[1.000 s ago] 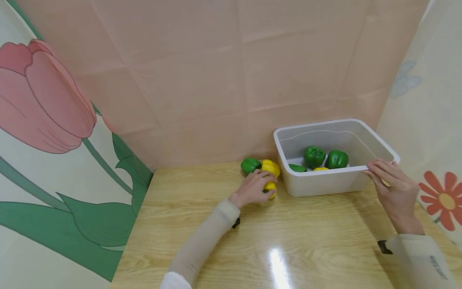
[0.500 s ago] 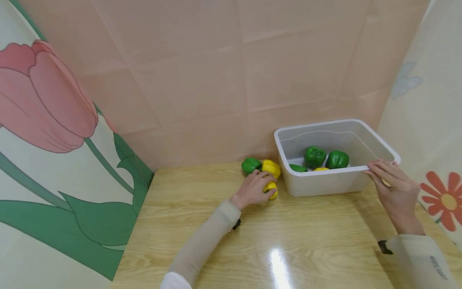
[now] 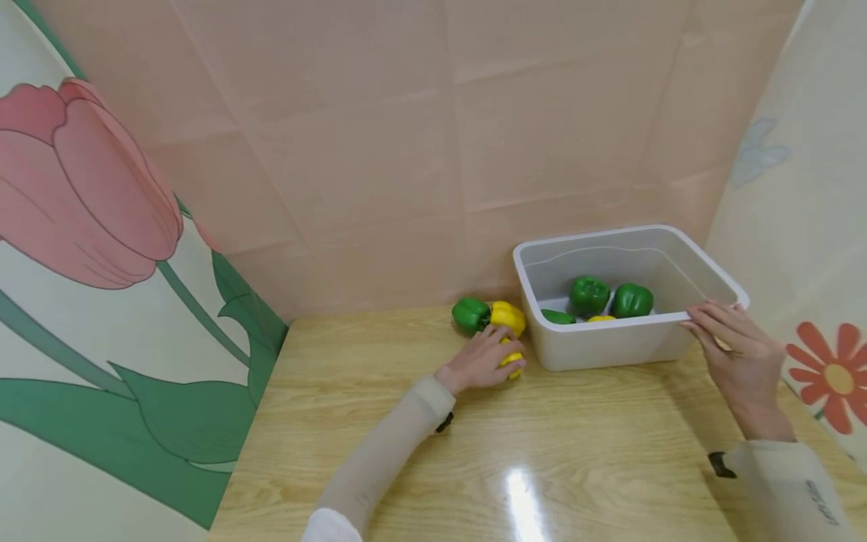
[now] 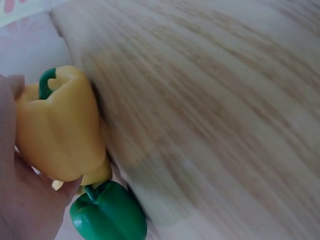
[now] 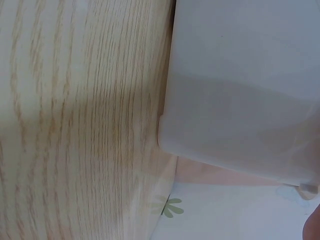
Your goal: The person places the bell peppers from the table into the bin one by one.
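My left hand (image 3: pixel 482 360) grips a yellow bell pepper (image 4: pixel 62 130), fingers curled round its side; the hand hides much of it in the head view. Just behind it on the table lie a second yellow bell pepper (image 3: pixel 506 317) and a green bell pepper (image 3: pixel 470 315). To their right stands a white plastic bin (image 3: pixel 603 344). At the bin's front right corner, my right hand (image 3: pixel 741 354) pinches the rim between thumb and fingers. Inside the bin are green bell peppers (image 3: pixel 589 295) and a bit of yellow, partly hidden by the front wall.
The wooden table (image 3: pixel 379 339) reaches back to a pink-covered wall (image 3: pixel 366 188). A painted tulip panel (image 3: pixel 115 196) borders the left side. On the right is a pale wall with a painted red flower (image 3: pixel 838 379).
My left hand has shifted slightly toward me and to the right with the yellow bell pepper, away from the other two peppers. The right hand keeps its hold on the bin's rim.
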{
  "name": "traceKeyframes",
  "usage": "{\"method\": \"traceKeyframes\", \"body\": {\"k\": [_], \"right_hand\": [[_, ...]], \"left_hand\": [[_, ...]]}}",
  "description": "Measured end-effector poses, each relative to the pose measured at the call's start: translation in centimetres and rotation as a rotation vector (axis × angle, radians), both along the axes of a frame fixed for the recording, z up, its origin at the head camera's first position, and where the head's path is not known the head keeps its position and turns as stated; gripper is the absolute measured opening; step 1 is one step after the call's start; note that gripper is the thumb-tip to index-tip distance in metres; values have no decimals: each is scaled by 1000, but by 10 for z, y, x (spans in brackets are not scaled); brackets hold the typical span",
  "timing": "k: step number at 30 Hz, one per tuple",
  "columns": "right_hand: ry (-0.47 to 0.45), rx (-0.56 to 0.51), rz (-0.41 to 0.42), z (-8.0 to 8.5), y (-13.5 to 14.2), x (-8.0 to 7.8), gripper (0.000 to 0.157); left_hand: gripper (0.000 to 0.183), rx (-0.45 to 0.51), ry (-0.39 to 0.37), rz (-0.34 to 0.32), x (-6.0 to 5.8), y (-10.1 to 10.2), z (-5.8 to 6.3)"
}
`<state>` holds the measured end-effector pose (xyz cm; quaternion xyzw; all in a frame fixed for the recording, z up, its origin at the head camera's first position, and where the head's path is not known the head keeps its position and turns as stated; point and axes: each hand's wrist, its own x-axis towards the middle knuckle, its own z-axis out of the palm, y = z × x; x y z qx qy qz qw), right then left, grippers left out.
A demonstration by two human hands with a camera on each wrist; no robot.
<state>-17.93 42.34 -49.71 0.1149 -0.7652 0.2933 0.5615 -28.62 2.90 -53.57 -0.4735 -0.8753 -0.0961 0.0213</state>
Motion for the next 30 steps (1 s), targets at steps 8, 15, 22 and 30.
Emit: {"method": "traceKeyframes", "body": {"k": [8, 15, 22, 30], "right_hand": [[3, 0, -4, 0, -2, 1, 16], [8, 3, -7, 0, -2, 1, 16], [-1, 11, -10, -3, 2, 1, 17], [16, 5, 18, 4, -2, 2, 17]], "left_hand": [[30, 9, 98, -126, -2, 3, -7], [29, 56, 155, -151, -2, 2, -11], [26, 107, 180, -132, -3, -2, -11], [19, 98, 133, -61, -4, -5, -10]]}}
